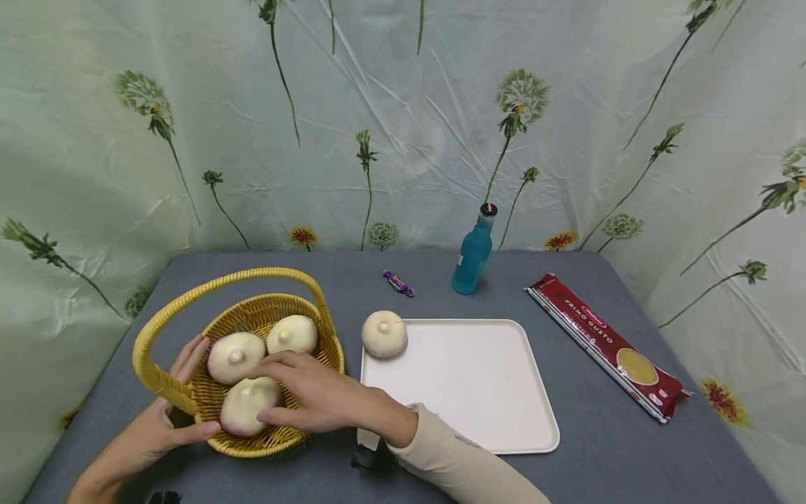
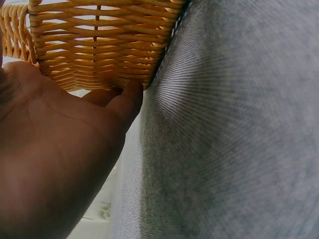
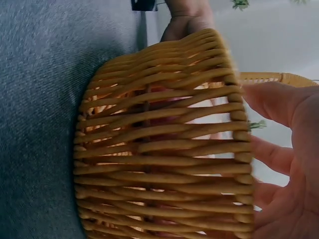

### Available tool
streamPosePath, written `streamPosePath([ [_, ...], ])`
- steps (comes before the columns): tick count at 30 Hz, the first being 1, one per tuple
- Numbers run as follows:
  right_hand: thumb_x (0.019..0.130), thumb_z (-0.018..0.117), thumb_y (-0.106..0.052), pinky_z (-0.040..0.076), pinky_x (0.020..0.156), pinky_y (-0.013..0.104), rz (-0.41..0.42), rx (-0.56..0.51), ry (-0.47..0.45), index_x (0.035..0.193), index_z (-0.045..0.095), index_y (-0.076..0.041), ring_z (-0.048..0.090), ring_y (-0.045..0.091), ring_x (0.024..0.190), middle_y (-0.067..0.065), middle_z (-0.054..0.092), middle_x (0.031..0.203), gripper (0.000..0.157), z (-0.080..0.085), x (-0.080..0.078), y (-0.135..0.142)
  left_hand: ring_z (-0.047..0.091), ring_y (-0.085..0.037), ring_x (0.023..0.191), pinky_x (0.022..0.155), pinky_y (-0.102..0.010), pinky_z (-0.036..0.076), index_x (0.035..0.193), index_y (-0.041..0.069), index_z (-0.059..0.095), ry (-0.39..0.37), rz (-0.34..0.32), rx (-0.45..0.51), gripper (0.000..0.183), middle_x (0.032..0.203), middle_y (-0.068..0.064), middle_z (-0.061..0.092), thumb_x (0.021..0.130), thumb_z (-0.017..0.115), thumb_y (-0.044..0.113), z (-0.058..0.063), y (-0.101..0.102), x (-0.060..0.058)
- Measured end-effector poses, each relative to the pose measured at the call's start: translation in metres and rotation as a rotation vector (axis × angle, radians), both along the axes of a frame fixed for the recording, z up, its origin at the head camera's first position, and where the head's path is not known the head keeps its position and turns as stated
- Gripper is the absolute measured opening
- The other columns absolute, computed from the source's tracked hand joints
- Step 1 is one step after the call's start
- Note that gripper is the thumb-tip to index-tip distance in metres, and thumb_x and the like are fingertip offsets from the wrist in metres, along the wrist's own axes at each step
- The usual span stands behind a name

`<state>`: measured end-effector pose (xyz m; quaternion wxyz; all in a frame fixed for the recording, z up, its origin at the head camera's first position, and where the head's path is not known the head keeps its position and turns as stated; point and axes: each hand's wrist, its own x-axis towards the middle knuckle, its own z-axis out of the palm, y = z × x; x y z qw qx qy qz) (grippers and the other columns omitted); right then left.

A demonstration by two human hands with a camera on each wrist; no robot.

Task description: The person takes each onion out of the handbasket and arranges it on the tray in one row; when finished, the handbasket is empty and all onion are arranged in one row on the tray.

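A yellow wicker basket [image 1: 264, 448] with an arched handle stands at the left of the table, three white turnips inside. My left hand [image 1: 147, 434] holds the basket from its left side, thumb at the near rim and fingers along the outer wall; the left wrist view shows this hand [image 2: 60, 144] against the weave. Over the right rim reaches my right hand [image 1: 315, 392], its spread thumb and fingers at the nearest turnip [image 1: 242, 413]. Behind it lie a second turnip [image 1: 234, 358] and a third turnip [image 1: 292, 334]. In the right wrist view, basket wall [image 3: 164, 149] partly hides the fingers.
Right of the basket, a white tray [image 1: 466, 385] has another turnip [image 1: 384, 334] on its far left corner. Beyond are a purple-wrapped candy [image 1: 399, 283] and an upright blue bottle [image 1: 474, 255]. A red pasta packet [image 1: 604, 343] lies at the right. Floral cloth hangs behind the table.
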<state>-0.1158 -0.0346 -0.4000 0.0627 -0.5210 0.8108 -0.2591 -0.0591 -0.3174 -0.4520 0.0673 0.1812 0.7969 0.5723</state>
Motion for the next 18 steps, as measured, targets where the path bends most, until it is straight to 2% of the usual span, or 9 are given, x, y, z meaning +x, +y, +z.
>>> streamPosePath([
  [10, 0.1, 0.06, -0.04, 0.028, 0.111, 0.016, 0.014, 0.052, -0.055, 0.145, 0.05, -0.016, 0.042, 0.007, 0.137, 0.0, 0.051, 0.147, 0.052, -0.004, -0.005, -0.014, -0.014, 0.008, 0.146, 0.103, -0.002, 0.008, 0.163, 0.02, -0.004, 0.039, -0.005, 0.006, 0.11, 0.167, 0.005, -0.02, 0.085, 0.065, -0.016, -0.001, 0.0, 0.0],
  [18, 0.099, 0.061, -0.042, 0.027, 0.111, 0.015, 0.021, 0.101, -0.114, 0.148, 0.049, -0.018, 0.039, 0.005, 0.139, -0.005, 0.05, 0.15, 0.056, -0.007, -0.009, -0.021, -0.015, 0.008, 0.145, 0.103, -0.002, 0.006, 0.163, 0.021, -0.004, 0.036, -0.004, 0.002, 0.11, 0.167, 0.006, -0.021, 0.085, 0.065, -0.016, -0.002, 0.0, -0.001],
])
